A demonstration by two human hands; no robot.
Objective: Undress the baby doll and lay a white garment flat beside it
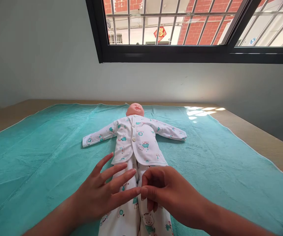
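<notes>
The doll (pixel 135 113) is lying face up in the middle of a teal towel (pixel 33 157), head pointing toward the wall and arms stretching out to both sides. It is wearing a white printed jacket (pixel 141 141), buttoned down the front, and matching trousers (pixel 129 218). The left hand (pixel 104 193) is resting flat on the trousers just below the jacket hem, its fingers (pixel 117 170) spreading wide. The right hand (pixel 166 190) is lying beside it with its fingers curling narrow, thumb and fingertips pinching the trouser fabric between the legs; the longest left fingertip is touching the right thumb. Small lettering is showing among the cartoon prints on the clothes, but it is too small to read. The doll's hands are hiding inside the sleeves, and the lower legs are running off the bottom edge. The towel is covering a wooden table (pixel 262 137). A black-framed window (pixel 181 54) is sitting above the wall, with bars and red brick behind it. A red diamond sign (pixel 160 32) is hanging outside; its gold character is not readable.
</notes>
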